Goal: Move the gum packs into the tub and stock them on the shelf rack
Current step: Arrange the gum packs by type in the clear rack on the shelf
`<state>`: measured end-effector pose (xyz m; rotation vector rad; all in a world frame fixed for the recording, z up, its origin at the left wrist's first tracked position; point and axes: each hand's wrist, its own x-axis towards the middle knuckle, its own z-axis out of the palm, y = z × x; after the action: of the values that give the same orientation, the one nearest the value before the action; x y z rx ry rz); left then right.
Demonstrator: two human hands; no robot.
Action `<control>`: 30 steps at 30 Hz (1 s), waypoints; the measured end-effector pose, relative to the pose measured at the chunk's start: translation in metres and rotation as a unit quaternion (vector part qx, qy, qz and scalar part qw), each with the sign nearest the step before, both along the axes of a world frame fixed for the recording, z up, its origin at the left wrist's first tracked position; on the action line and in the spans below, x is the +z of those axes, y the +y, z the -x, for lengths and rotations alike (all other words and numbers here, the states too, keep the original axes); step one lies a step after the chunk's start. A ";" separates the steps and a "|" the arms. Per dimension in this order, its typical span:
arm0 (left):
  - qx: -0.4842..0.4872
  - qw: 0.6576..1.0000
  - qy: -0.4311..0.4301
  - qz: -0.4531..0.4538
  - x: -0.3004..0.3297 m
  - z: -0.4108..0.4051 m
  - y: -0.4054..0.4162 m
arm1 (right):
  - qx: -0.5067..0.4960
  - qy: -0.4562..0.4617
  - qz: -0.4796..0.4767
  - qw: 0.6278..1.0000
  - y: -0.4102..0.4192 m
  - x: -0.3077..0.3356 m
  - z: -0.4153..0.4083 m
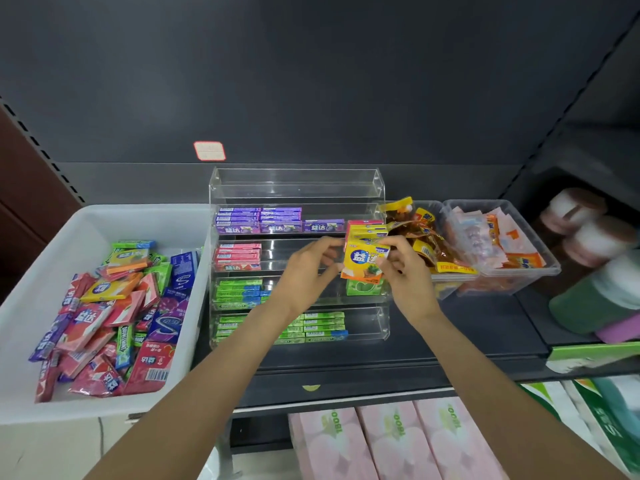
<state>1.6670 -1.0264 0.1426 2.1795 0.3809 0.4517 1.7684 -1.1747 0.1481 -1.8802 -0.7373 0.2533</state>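
- Dark grey shelving forms the backdrop; a black shelf [485,327] carries a clear acrylic rack [298,188] with stepped tiers.
- Both hands meet in front of the rack's right end, level with tier 3 counted from the top.
- Right hand [410,282]: fingers closed on the right edge of a yellow gum pack [363,259], which stands upright and slightly tilted.
- Left hand [306,271]: thumb and fingertips pinch toward the left edge of the same pack; whether they actually touch it cannot be told.
- Directly behind the held pack, more yellow packs and a red pack [363,223] stand stacked at the rack's right end.
- Just below the grip, a green pack [363,288] sits in the rack.
- Left of the grip, the tiers hold rows: purple packs [258,220] above, red packs [237,256] level with the hands, green packs [239,292] lower.
- Below the wrists, the lowest tier holds further green packs [323,327].
- Far left of the grip, a white tub [41,271] holds a loose heap of mixed gum packs [114,317] in red, purple, green, yellow and blue.
- Right of the grip, touching distance cannot be judged, 2 clear bins [540,268] hold snack sachets.
- Below the forearms, on a lower level, pink tissue boxes [391,441] lie side by side.
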 end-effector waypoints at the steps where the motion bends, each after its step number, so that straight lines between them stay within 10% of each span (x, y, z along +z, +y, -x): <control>1: -0.007 1.000 0.000 0.002 0.002 -0.004 -0.004 | 0.003 -0.014 0.014 1.000 -0.002 -0.002 -0.002; 30: 0.075 0.993 0.083 -0.049 -0.026 -0.032 -0.031 | -0.042 -0.220 0.248 0.942 -0.006 -0.027 -0.025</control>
<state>1.6985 -1.0572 0.1168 2.3005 0.6285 0.3777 1.7939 -1.1809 0.1209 -2.4879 -0.9518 -0.0505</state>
